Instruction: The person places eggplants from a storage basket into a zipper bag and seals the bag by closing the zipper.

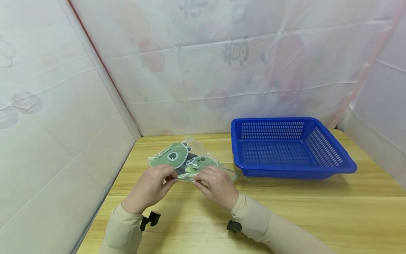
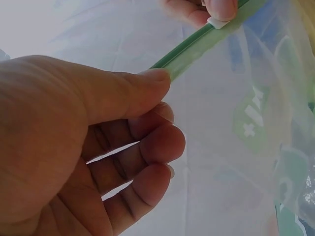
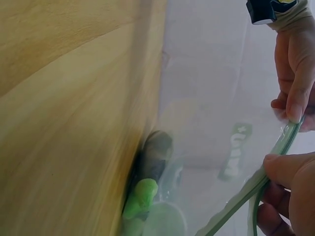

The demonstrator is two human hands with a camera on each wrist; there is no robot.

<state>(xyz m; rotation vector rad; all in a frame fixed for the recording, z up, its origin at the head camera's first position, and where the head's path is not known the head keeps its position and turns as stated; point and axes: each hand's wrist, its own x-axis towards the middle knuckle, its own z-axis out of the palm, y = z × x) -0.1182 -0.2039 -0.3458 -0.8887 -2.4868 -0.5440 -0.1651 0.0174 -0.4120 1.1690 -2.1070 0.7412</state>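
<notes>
A clear plastic zip bag with green animal-like prints lies on the table, its near edge lifted towards me. My left hand pinches the green zip strip between thumb and index finger; its other fingers curl loosely below. Close to its right, my right hand pinches the strip at a small white slider. Past the right fingers, the strip parts into two edges in the right wrist view. Inside the bag rests a dark item with a bright green part, its kind unclear through the plastic.
A blue plastic basket with slotted sides stands on the wooden table, right of the bag. Pale printed cloth hangs behind the table and along both sides.
</notes>
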